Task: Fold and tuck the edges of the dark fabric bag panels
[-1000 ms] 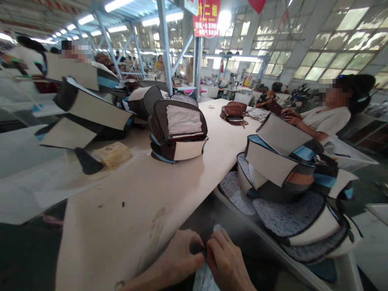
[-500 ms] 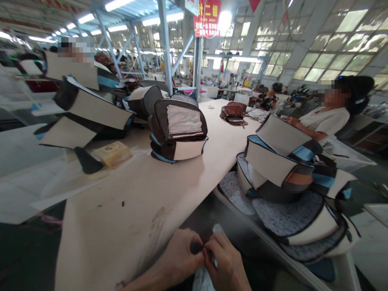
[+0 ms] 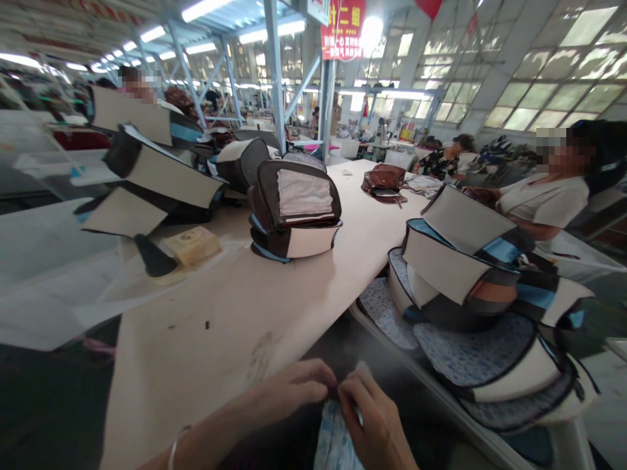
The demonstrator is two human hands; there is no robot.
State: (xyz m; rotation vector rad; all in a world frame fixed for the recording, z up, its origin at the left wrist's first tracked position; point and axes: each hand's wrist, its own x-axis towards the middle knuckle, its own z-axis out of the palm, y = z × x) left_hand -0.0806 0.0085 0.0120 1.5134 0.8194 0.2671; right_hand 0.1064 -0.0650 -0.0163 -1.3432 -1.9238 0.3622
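Low in the head view, my left hand [image 3: 296,386] reaches in over the table's front edge, with a band on its wrist. Its fingers are bent to a pinch, close to my right fingertips. My right hand [image 3: 375,414] is closed on a white and blue patterned cloth [image 3: 330,438], which shows both below and just above the fingers. Between the two sets of fingertips is a small dark spot; I cannot make out what it is.
A brown and cream bag [image 3: 308,196] stands on the pale table [image 3: 220,365]. More cream panelled bags [image 3: 171,176] lie to the left, by a yellowish block [image 3: 193,247]. On the right, bag pieces [image 3: 441,261] fill a bin [image 3: 421,385]; a person [image 3: 543,196] sits beyond.
My left hand has opened its grip a little and its forearm shows more. More of the patterned cloth is visible under my hands. The whole view has shifted slightly.
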